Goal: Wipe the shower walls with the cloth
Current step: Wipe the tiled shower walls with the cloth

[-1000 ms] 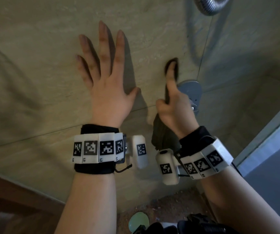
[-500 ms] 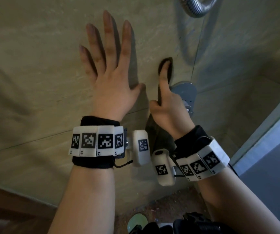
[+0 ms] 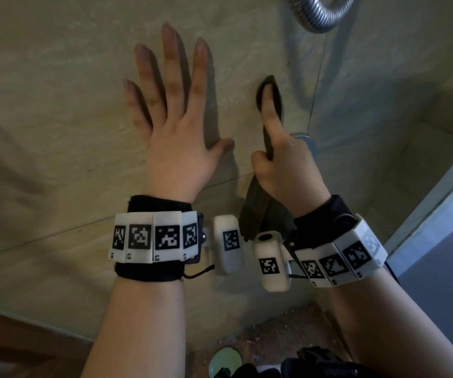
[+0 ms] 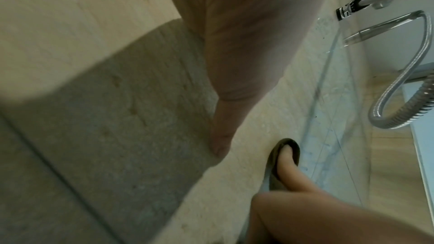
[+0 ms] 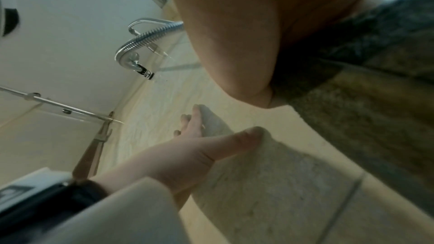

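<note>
Left hand (image 3: 176, 126) flat on the beige tiled shower wall (image 3: 56, 77), fingers straight and fanned, thumb out to the side, palm pressed on and gripping nothing. Right hand (image 3: 282, 170) just beside it, grasping the dark cloth (image 3: 266, 214): index finger stretched out, pinning the cloth's top end to the tile, the other fingers curled round the bunched fabric, the loose tail hanging by the wrist. The cloth tip (image 4: 285, 147) sits a little short of the vertical grout line (image 3: 315, 85) on its right; from the left wrist view there's only a narrow strip of bare tile between finger and that seam. A horizontal grout joint (image 3: 42, 238) runs across below both wrists. Up above, the ribbed metal shower hose (image 3: 318, 15) loops down from the top edge, and its chrome fitting (image 4: 352, 8) juts from the wall further along. A round grey metal wall plate (image 3: 307, 143) peeks out right behind the right knuckles, very close. Over to the left and upward of the splayed hand it's broad tile all the way to the frame edge. To the right the side wall (image 3: 400, 77) turns in, ending at a pale door frame edge (image 3: 438, 197). Down low, the speckled brown floor (image 3: 288, 328) meets the wall base. Both wrists wear marker bands (image 3: 151, 238).
</note>
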Demonstrator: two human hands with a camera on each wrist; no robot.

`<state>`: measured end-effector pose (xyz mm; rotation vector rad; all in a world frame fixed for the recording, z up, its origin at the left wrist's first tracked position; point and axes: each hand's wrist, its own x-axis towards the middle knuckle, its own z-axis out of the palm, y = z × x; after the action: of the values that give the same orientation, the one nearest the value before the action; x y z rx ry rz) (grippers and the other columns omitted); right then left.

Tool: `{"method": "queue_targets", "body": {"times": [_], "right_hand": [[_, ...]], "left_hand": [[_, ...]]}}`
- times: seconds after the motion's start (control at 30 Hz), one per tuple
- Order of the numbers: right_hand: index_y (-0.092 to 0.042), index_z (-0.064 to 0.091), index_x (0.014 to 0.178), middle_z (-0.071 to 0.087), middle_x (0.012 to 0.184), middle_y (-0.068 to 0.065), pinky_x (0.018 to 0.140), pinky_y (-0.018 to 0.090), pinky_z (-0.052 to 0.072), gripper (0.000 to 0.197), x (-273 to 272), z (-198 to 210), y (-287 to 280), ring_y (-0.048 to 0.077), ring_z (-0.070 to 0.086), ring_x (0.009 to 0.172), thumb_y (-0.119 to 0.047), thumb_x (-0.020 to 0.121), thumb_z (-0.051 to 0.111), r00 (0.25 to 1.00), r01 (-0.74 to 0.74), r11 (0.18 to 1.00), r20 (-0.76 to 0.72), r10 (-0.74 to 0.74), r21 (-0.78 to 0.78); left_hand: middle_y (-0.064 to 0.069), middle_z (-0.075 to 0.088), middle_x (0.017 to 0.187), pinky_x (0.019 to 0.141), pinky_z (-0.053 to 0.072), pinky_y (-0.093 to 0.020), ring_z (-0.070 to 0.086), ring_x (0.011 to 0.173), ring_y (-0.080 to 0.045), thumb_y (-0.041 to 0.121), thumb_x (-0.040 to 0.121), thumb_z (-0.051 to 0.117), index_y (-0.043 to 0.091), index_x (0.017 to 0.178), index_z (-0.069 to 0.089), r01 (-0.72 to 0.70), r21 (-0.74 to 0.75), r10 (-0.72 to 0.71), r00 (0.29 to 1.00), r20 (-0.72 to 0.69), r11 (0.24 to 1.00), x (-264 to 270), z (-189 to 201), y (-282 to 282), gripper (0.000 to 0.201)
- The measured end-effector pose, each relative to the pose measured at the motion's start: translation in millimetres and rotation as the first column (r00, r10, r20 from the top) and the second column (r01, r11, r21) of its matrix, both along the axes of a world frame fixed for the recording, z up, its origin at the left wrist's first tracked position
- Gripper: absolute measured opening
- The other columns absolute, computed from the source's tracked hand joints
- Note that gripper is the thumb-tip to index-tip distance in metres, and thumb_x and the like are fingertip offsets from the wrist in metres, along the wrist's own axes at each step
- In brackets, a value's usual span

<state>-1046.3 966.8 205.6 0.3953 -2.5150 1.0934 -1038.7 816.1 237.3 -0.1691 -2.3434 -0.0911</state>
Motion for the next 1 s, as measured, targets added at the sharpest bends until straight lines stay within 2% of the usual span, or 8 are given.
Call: {"method": "queue_targets", "body": {"times": [0.13, 0.23, 0.43, 0.57, 0.67, 0.8, 0.9, 1.0], "right_hand": [[-0.013, -0.023, 0.148, 0.052, 0.060, 0.001, 0.059, 0.041, 0.052, 0.094, 3.3, -8.6, -3.1, 0.021, 0.053, 0.053, -0.007, 0.089, 0.050, 0.988, 0.068, 0.997, 0.143, -0.063, -0.031], [-0.005, -0.028, 0.145, 0.051, 0.063, 0.002, 0.065, 0.042, 0.052, 0.095, 1.7, -4.5, -6.4, 0.022, 0.055, 0.059, -0.011, 0.090, 0.050, 0.978, 0.059, 0.998, 0.200, -0.052, -0.029], [-0.017, -0.016, 0.150, 0.047, 0.055, 0.000, 0.049, 0.034, 0.042, 0.090, 2.5, 2.1, -1.7, 0.019, 0.047, 0.050, -0.006, 0.089, 0.049, 0.997, -0.031, 0.999, 0.065, 0.029, 0.021], [-0.012, -0.025, 0.147, 0.053, 0.065, 0.003, 0.051, 0.034, 0.043, 0.094, 6.1, -14.3, 0.1, 0.022, 0.054, 0.057, -0.009, 0.090, 0.050, 0.981, 0.037, 0.998, 0.189, -0.044, 0.042], [-0.016, -0.027, 0.147, 0.053, 0.073, -0.001, 0.058, 0.036, 0.050, 0.094, 2.5, -11.9, 9.1, 0.020, 0.057, 0.065, -0.009, 0.093, 0.050, 0.966, 0.050, 0.997, 0.255, -0.034, -0.057], [-0.025, -0.023, 0.149, 0.054, 0.073, -0.002, 0.056, 0.024, 0.044, 0.093, -6.6, 4.7, 25.8, 0.012, 0.055, 0.064, -0.010, 0.092, 0.050, 0.963, 0.130, 0.976, 0.257, -0.083, -0.172], [-0.021, -0.023, 0.149, 0.055, 0.067, 0.003, 0.056, 0.036, 0.049, 0.094, -1.5, 1.7, 16.1, 0.019, 0.056, 0.059, -0.008, 0.091, 0.051, 0.983, 0.085, 0.988, 0.175, -0.062, -0.126], [-0.019, -0.028, 0.146, 0.056, 0.060, 0.004, 0.056, 0.046, 0.053, 0.096, 5.5, -10.6, 4.3, 0.027, 0.058, 0.055, -0.008, 0.091, 0.051, 0.983, -0.005, 0.999, 0.185, 0.013, -0.044]], "left_hand": [[-0.023, -0.004, 0.159, 0.111, -0.013, -0.057, -0.008, 0.142, -0.051, 0.052, 0.075, 0.073, 0.016, 0.155, 0.000, -0.003, 0.009, 0.003, 1.000, 0.015, 1.000, -1.9, 0.0, -0.3, 0.114], [-0.024, -0.005, 0.159, 0.111, -0.012, -0.059, -0.008, 0.142, -0.051, 0.052, 0.075, 0.073, 0.016, 0.155, -0.001, 0.003, 0.020, -0.003, 1.000, 0.026, 1.000, -2.9, -0.1, -1.0, 0.115], [-0.023, -0.004, 0.159, 0.111, -0.013, -0.057, -0.008, 0.142, -0.051, 0.052, 0.076, 0.073, 0.016, 0.155, 0.001, 0.010, 0.022, -0.011, 1.000, 0.024, 1.000, -1.4, -0.5, -1.5, 0.113], [-0.022, -0.006, 0.160, 0.111, -0.014, -0.056, -0.009, 0.143, -0.050, 0.049, 0.075, 0.075, 0.017, 0.155, 0.000, 0.007, 0.040, -0.008, 1.000, 0.023, 0.999, -1.4, -0.5, 0.7, 0.115], [-0.022, -0.007, 0.159, 0.111, -0.013, -0.059, -0.010, 0.142, -0.051, 0.045, 0.074, 0.077, 0.016, 0.155, -0.002, 0.007, 0.063, -0.008, 1.000, 0.024, 0.998, -1.5, -1.4, 3.7, 0.116], [-0.026, -0.007, 0.158, 0.110, -0.011, -0.064, -0.011, 0.141, -0.054, 0.041, 0.074, 0.078, 0.013, 0.154, -0.003, 0.003, 0.072, -0.005, 1.000, 0.029, 0.997, -2.1, -2.2, 7.0, 0.117], [-0.028, -0.007, 0.157, 0.109, -0.012, -0.064, -0.010, 0.139, -0.056, 0.040, 0.074, 0.079, 0.011, 0.154, -0.002, -0.002, 0.074, 0.000, 1.000, 0.025, 0.997, -2.0, -2.0, 9.7, 0.117], [-0.028, -0.008, 0.157, 0.109, -0.013, -0.062, -0.011, 0.140, -0.055, 0.040, 0.074, 0.079, 0.011, 0.154, -0.003, 0.001, 0.081, -0.003, 1.000, 0.030, 0.997, -2.4, -1.7, 10.4, 0.118]]}}
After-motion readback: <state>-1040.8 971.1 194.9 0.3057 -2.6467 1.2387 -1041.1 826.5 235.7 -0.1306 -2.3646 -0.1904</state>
